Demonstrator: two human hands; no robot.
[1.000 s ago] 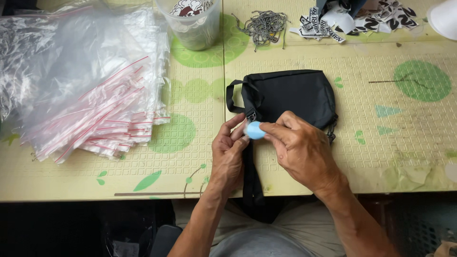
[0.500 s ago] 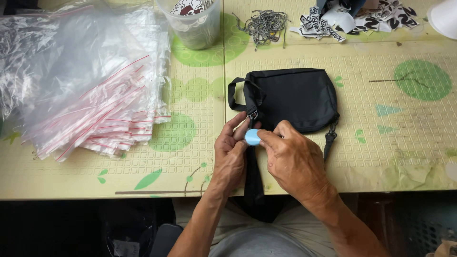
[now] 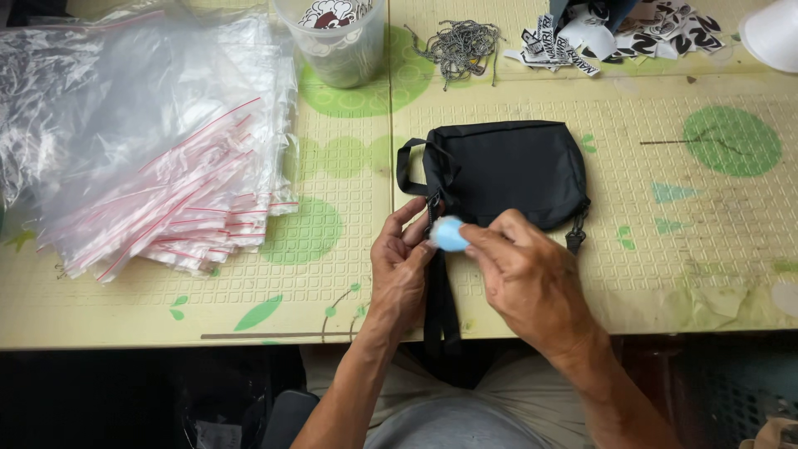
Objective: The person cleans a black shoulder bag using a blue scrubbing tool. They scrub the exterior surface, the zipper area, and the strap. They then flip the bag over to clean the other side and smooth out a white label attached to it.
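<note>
Pinching small round pale-blue tag [image 3: 450, 234] between fingertips of right hand [image 3: 525, 278] and left hand [image 3: 401, 268], both grasping, beside zipper of flat black fabric pouch [image 3: 507, 170] on yellow-green patterned mat [image 3: 332, 274]. Leftward: stacked clear red-striped zip bags [image 3: 150, 175].

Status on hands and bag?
Both hands pinch the light blue tag at the black bag corner: left hand, right hand. Strap hangs off table edge. Nothing blocking.

Bag pile [image 3: 158, 166] lies left of the pouch [image 3: 507, 170] — cup [image 3: 341, 41] and chains [image 3: 457, 46] behind
</note>
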